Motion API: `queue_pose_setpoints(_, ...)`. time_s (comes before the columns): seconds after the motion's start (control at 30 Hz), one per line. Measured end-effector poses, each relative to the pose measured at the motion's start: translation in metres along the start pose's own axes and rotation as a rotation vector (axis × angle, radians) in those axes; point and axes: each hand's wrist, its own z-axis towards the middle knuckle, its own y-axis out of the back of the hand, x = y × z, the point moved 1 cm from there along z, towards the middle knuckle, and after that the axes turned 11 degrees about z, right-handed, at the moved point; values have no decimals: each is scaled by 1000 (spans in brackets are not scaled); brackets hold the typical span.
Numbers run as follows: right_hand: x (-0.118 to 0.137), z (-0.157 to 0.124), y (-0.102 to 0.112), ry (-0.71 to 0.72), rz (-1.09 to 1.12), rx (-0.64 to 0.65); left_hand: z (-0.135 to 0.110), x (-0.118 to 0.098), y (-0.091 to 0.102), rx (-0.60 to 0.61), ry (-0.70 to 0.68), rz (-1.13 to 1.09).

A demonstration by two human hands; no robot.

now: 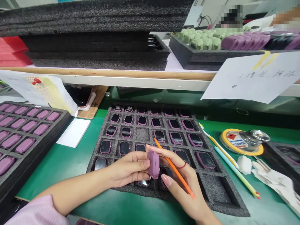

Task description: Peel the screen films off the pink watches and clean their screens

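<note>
My left hand (127,168) pinches a small purple watch case (153,164) and holds it just above the near edge of a black foam tray (217,187). My right hand (180,181) touches the same case with its fingertips while an orange stick (174,168) lies gripped between its fingers, pointing up and away. The tray's cells hold several purple watch bodies with dark screens (175,137). A few cells on the near right are bare.
A second foam tray (47,137) of purple cases sits at the left. A white card (73,132) lies on the green mat. At the right are a yellow-rimmed glass dish (243,140), long swab sticks (232,168) and white cloth (274,181). A shelf above carries stacked foam and trays.
</note>
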Motion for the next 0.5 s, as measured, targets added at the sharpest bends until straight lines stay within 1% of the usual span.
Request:
queue_pose_setpoints(0.07,-1,0,0,-8,17,-4,0,1,1,-5,-3,14)
queue_pose_setpoints(0.37,-1,-1,-4,23,-39,-42,0,3,0,-1,-34,7)
queue_pose_setpoints(0.5,-3,0,-3,26,-23,-58,0,3,2,-12,-45,-9)
